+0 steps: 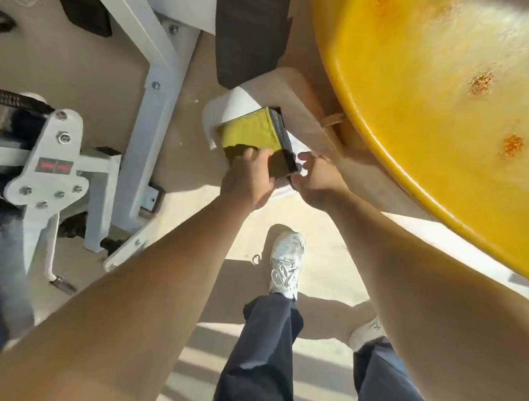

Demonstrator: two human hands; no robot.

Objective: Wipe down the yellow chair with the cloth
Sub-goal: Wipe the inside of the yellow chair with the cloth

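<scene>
The wiping has not begun, as far as can be seen. The cloth (249,131), a folded yellow-green pad with a dark side, lies low down on a white base (214,113) near the floor, just beside the edge of the yellow chair (433,102) but not touching its seat. Both arms reach down to it.

The left hand (252,174) lies over the near edge of the cloth with its fingers curled onto the fabric and gripping it. The right hand (317,182) meets the dark corner of the cloth; its thumb and fingers seem to close on that corner in a pinch, though the fingertips are partly hidden, so the hold is less certain.

The chair's seat fills the upper right of the view and looks untouched by the cloth. Rusty orange spots (481,83) show on its glossy surface, which suggests the dirt is there to be cleaned. A white metal frame (158,100) stands to the left, well apart from the chair.

What is left, then, is nearly everything: lifting the cloth, bringing it to the seat, and rubbing over the surface and its spots.
</scene>
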